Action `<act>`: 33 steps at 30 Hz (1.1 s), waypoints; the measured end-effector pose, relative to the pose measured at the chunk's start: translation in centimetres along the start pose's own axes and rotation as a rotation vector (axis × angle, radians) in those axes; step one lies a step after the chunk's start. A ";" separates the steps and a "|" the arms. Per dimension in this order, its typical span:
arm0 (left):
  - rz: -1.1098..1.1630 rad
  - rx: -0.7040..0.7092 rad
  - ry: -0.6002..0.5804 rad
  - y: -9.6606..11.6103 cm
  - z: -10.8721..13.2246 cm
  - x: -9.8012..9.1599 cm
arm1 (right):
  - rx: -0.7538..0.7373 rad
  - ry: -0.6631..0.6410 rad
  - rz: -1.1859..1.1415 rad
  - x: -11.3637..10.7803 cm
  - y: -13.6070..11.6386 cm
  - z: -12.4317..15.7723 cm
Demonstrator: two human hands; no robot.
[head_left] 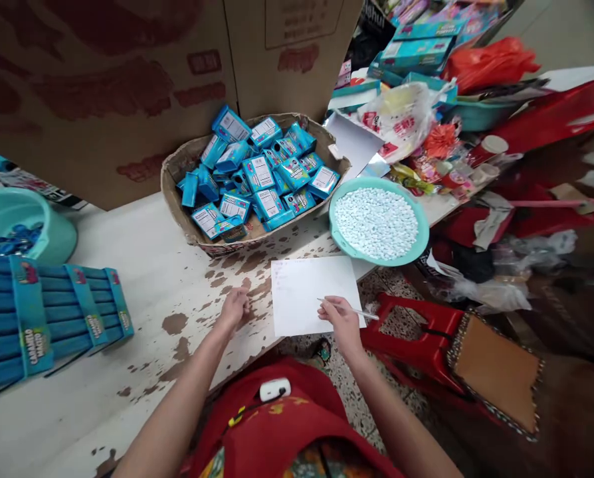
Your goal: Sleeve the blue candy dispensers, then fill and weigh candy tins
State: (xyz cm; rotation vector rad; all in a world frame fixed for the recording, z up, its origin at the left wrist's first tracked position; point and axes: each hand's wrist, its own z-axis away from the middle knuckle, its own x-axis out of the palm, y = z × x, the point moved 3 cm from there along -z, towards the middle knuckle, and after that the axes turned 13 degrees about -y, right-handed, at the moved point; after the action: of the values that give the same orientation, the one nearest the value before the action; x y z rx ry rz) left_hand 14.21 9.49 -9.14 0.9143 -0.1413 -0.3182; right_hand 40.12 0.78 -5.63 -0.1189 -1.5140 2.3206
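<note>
My right hand point(341, 320) grips a slim white pen point(368, 314) above a sheet of white paper point(301, 299). Faint reddish marks run down the paper's upper left part. Left of the sheet, my left hand point(235, 307) rests on the stained white table point(175, 324) with its fingers curled in and nothing visible in them. Beyond the paper stands a cut-down cardboard tray point(204, 244) heaped with small blue printed boxes point(258, 174). A turquoise basin point(423, 232) full of small pale pieces point(377, 222) sits at the paper's upper right corner.
Stacked blue cartons point(72, 318) and another turquoise basin point(60, 232) with blue items stand at left. A large cardboard box point(142, 86) rises behind the tray. Wrappers, bags and a red plastic bag point(491, 66) clutter the right. A red stool point(401, 338) stands below the table edge.
</note>
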 end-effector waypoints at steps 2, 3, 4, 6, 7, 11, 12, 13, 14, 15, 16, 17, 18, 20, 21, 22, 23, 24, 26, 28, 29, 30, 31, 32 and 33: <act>0.297 -0.160 -0.194 -1.3 2.6 0.6 | 0.037 0.017 -0.061 -0.7 0.7 2.0; 0.404 -0.226 -0.265 -1.9 3.8 1.1 | 0.044 0.013 -0.087 -0.7 0.9 2.7; 0.481 -0.271 -0.319 -2.3 4.8 1.7 | 0.047 0.003 -0.107 -0.5 1.1 3.1; 0.591 -0.349 -0.370 -2.8 6.4 3.2 | 0.048 -0.027 -0.135 0.1 1.3 3.7; 0.633 -0.377 -0.387 -2.9 6.9 3.9 | 0.049 -0.036 -0.146 0.4 1.3 3.8; 0.635 -0.392 -0.461 -2.1 7.8 6.4 | 0.039 -0.024 -0.183 1.2 1.1 4.0; 0.597 -0.380 -0.476 -1.7 7.8 6.8 | 0.034 -0.023 -0.181 1.3 1.0 4.1; 0.558 -0.361 -0.485 -1.3 7.8 7.0 | 0.029 -0.024 -0.174 1.3 1.0 4.3; 0.521 -0.339 -0.490 -1.0 7.8 7.2 | 0.025 -0.027 -0.164 1.2 0.9 4.4; 0.490 -0.313 -0.493 -0.6 7.6 7.3 | 0.024 -0.030 -0.154 1.1 0.8 4.6; 0.461 -0.287 -0.490 -0.4 7.4 7.4 | 0.026 -0.033 -0.147 1.0 0.8 4.8; 0.426 -0.263 -0.485 -0.2 7.2 7.5 | 0.030 -0.033 -0.143 0.9 0.7 5.0; 0.383 -0.246 -0.480 -0.1 7.0 7.6 | 0.035 -0.033 -0.142 0.8 0.7 5.2; 0.278 -0.227 -0.476 -0.1 6.6 7.8 | 0.044 -0.031 -0.140 0.7 0.6 5.6; 0.228 -0.214 -0.479 -0.1 6.5 8.0 | 0.046 -0.029 -0.139 0.6 0.6 5.7; 0.184 -0.192 -0.485 -0.1 6.3 8.2 | 0.049 -0.027 -0.138 0.6 0.6 5.8; 0.149 -0.159 -0.491 -0.1 6.2 8.5 | 0.053 -0.024 -0.139 0.5 0.7 5.9; 0.120 -0.117 -0.493 0.0 6.1 8.7 | 0.057 -0.022 -0.141 0.5 0.7 5.9; 0.069 -0.037 -0.474 0.3 6.0 9.1 | 0.065 -0.020 -0.145 0.5 0.8 6.0; 0.040 0.014 -0.462 0.6 6.0 9.5 | 0.068 -0.025 -0.145 0.6 0.9 6.0; 0.042 0.027 -0.464 0.7 5.9 9.6 | 0.069 -0.032 -0.143 0.6 0.9 6.0; 0.051 0.034 -0.470 0.9 5.9 9.8 | 0.068 -0.038 -0.141 0.7 0.9 6.0; 0.064 0.036 -0.479 1.1 6.0 9.9 | 0.067 -0.045 -0.140 0.8 0.9 6.0; 0.075 0.037 -0.486 1.3 6.0 10.0 | 0.065 -0.049 -0.140 0.9 0.9 6.0; 0.083 0.037 -0.488 1.5 6.0 10.1 | 0.059 -0.051 -0.141 1.0 0.8 5.9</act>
State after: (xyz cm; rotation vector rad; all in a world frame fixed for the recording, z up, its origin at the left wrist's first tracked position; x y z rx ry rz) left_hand 22.57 2.49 -4.42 0.8510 -0.6344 -0.4585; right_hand 37.38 -4.32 -3.76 0.0616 -1.4273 2.2694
